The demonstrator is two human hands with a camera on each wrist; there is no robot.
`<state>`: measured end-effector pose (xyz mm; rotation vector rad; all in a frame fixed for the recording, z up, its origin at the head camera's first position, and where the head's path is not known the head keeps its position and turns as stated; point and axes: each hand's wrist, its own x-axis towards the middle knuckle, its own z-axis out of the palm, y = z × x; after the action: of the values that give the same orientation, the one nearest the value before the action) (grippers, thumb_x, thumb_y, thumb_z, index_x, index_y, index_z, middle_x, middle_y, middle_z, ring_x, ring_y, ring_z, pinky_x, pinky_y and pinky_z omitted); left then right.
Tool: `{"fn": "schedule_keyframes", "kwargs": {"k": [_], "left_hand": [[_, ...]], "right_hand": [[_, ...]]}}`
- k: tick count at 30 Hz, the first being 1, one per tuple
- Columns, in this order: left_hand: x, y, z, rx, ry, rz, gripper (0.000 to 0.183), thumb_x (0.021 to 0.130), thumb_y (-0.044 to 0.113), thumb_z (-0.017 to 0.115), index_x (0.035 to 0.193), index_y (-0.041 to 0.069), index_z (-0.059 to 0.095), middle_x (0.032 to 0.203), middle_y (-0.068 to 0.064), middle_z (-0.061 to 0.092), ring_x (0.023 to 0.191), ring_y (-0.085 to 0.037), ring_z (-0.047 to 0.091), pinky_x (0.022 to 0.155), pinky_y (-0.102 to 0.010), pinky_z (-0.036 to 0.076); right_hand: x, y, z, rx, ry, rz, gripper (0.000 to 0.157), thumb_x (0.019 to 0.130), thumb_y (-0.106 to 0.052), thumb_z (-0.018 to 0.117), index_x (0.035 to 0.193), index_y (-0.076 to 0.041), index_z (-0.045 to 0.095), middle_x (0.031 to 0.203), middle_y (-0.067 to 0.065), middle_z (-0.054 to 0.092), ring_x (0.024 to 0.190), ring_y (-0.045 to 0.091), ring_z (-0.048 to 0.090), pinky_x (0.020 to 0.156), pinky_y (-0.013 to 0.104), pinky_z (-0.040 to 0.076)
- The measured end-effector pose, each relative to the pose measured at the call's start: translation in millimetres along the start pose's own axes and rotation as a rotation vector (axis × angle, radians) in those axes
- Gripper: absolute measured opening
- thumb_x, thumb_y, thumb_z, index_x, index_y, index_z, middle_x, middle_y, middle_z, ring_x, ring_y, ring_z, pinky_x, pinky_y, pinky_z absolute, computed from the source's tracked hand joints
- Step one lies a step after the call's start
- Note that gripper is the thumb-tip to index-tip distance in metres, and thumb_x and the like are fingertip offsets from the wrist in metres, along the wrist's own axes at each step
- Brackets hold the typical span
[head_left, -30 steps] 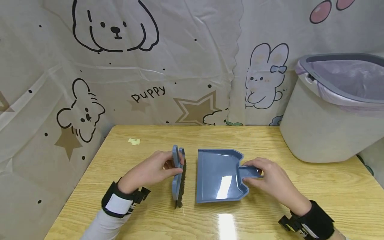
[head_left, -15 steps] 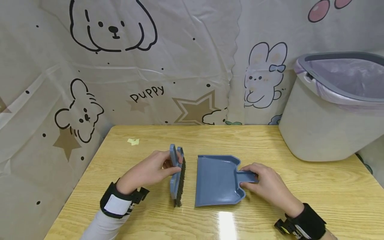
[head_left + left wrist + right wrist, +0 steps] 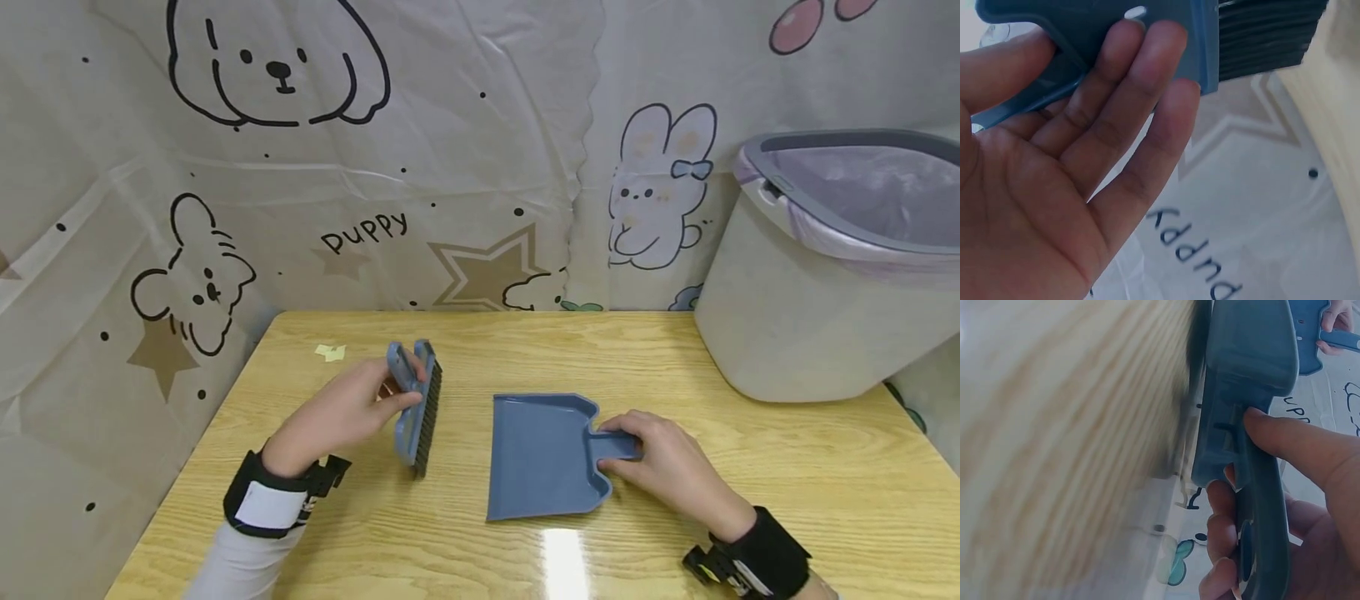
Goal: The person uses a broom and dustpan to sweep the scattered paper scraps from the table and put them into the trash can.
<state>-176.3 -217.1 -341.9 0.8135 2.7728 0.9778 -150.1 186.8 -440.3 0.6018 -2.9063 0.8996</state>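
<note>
The head view is evenly lit and mostly sharp, with a white patch of glare on the desk (image 3: 457, 550) and soft, faint shadow near the right hand (image 3: 663, 462); the bin (image 3: 817, 325) looks stretched toward the right edge. Both wrist views are dimmer and softer — the left hand (image 3: 1054, 181) shows its palm in shade, and the right wrist view blurs the close wood grain.

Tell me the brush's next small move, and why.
I'd probably move the brush to the left of the yellow scraps: the left hand holds it with bristles facing the dustpan, while the scraps lie on its other side, away from the pan.
</note>
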Motion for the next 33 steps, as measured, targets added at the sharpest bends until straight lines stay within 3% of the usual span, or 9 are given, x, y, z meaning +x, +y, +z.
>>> {"fn": "schedule_keyframes", "kwargs": {"k": [6, 9, 14, 17, 25, 29, 33], "left_hand": [[-6.1, -14.6, -30.7, 0.099, 0.108, 0.019, 0.013, 0.099, 0.005, 0.069, 0.111, 0.006, 0.064, 0.094, -0.001, 0.066, 0.086, -0.016, 0.066, 0.075, -0.037, 0.053], [-8.6, -26.3, -50.1, 0.202, 0.162, 0.001, 0.013, 0.097, 0.002, 0.07, 0.108, 0.004, 0.064, 0.094, -0.006, 0.068, 0.087, -0.021, 0.067, 0.074, -0.04, 0.053], [-13.0, -53.2, -79.6, 0.408, 0.276, -0.067, 0.015, 0.091, -0.007, 0.073, 0.103, -0.002, 0.064, 0.096, -0.02, 0.061, 0.084, -0.035, 0.065, 0.069, -0.048, 0.054], [-14.1, -70.8, -88.8, 0.472, 0.298, -0.112, 0.016, 0.091, -0.012, 0.07, 0.101, -0.002, 0.063, 0.096, -0.024, 0.057, 0.084, -0.039, 0.062, 0.068, -0.052, 0.052], [-5.7, -112.9, -82.2, 0.495, 0.271, -0.137, 0.015, 0.09, -0.012, 0.071, 0.099, -0.002, 0.063, 0.091, -0.024, 0.062, 0.079, -0.035, 0.062, 0.065, -0.05, 0.052], [-4.6, -124.7, -74.0, 0.477, 0.235, -0.181, 0.024, 0.087, -0.017, 0.07, 0.106, -0.003, 0.065, 0.097, -0.027, 0.065, 0.082, -0.037, 0.065, 0.064, -0.05, 0.053], [-3.5, -132.5, -65.8, 0.437, 0.209, -0.206, 0.025, 0.089, -0.018, 0.066, 0.108, -0.002, 0.066, 0.106, -0.028, 0.067, 0.093, -0.042, 0.067, 0.072, -0.053, 0.054]], "right_hand": [[0, -1, -0.4, -0.004, -0.021, 0.005, 0.036, 0.082, -0.03, 0.09, 0.113, -0.02, 0.075, 0.109, -0.006, 0.072, 0.098, 0.015, 0.069, 0.081, 0.038, 0.055], [1, -2, 0.6, -0.012, -0.031, 0.012, 0.036, 0.082, -0.031, 0.09, 0.113, -0.02, 0.075, 0.11, -0.005, 0.072, 0.1, 0.017, 0.069, 0.083, 0.04, 0.056], [1, -3, 0.9, -0.016, -0.048, 0.018, 0.036, 0.082, -0.031, 0.09, 0.113, -0.021, 0.075, 0.109, -0.007, 0.072, 0.1, 0.017, 0.069, 0.085, 0.041, 0.055], [0, -3, 0.6, -0.017, -0.057, 0.02, 0.035, 0.082, -0.031, 0.09, 0.113, -0.021, 0.075, 0.111, -0.006, 0.072, 0.103, 0.018, 0.069, 0.086, 0.042, 0.055], [-1, -2, 0.5, -0.021, -0.056, 0.023, 0.037, 0.081, -0.031, 0.09, 0.113, -0.022, 0.075, 0.112, -0.006, 0.072, 0.102, 0.018, 0.069, 0.086, 0.042, 0.056], [0, -2, 0.7, -0.013, -0.067, 0.025, 0.037, 0.082, -0.032, 0.09, 0.114, -0.023, 0.075, 0.112, -0.007, 0.072, 0.102, 0.017, 0.069, 0.085, 0.042, 0.056], [-1, -2, 0.6, -0.002, -0.076, 0.035, 0.036, 0.082, -0.033, 0.089, 0.114, -0.024, 0.075, 0.112, -0.008, 0.072, 0.102, 0.016, 0.069, 0.085, 0.041, 0.056]]}}
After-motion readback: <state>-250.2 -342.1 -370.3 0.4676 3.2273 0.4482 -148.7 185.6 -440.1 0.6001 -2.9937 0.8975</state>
